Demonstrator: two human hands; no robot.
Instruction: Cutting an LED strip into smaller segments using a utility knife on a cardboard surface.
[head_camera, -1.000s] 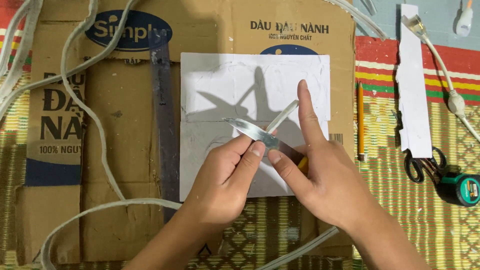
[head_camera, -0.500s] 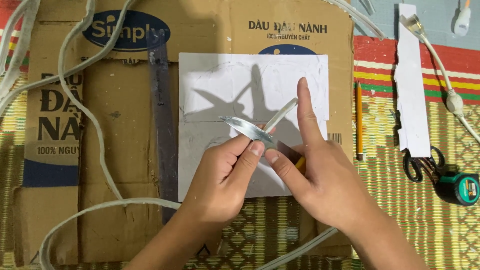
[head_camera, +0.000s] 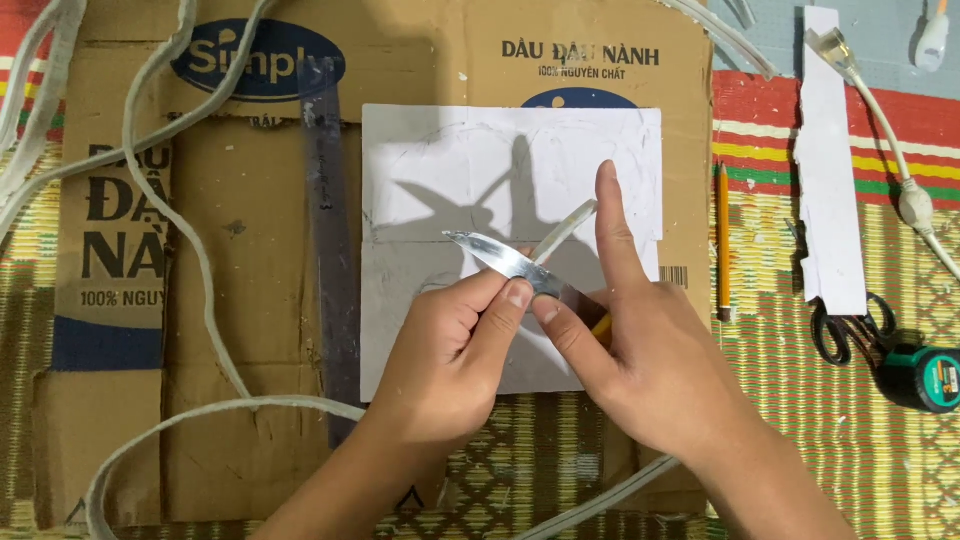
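The left hand (head_camera: 450, 350) pinches a shiny knife blade (head_camera: 500, 260) between thumb and fingertips, the grip falling near the blade's middle, while the right hand (head_camera: 640, 350) closes around the near end of the same tool, where a bit of yellow handle (head_camera: 601, 325) peeks out below the thumb. The right forefinger is held straight, pointing toward the far side, and a slim translucent strip (head_camera: 565, 232) rises slanting beside it (whether that finger presses the strip or only stands next to it cannot be told). The blade's long axis runs from near right to far left, its tip free in the air and aimed left, so the blade lies directly between the two hands, with the left hand nearer the tip and the right nearer the handle. Beneath them lies a white sheet (head_camera: 440, 160) with faint pencilled curves, resting on flattened brown cardboard (head_camera: 250, 300) spread over a woven mat (head_camera: 800, 420) on the floor. Just left of the sheet a dark ruler (head_camera: 330, 230) lies lengthwise, near to far. White cable (head_camera: 190, 240) loops across the cardboard on the left. To the right of the sheet are a pencil (head_camera: 722, 240), a narrow white paper strip (head_camera: 830, 170), black-handled scissors (head_camera: 840, 335) and a green tape measure (head_camera: 935, 378), all well apart from the hands.
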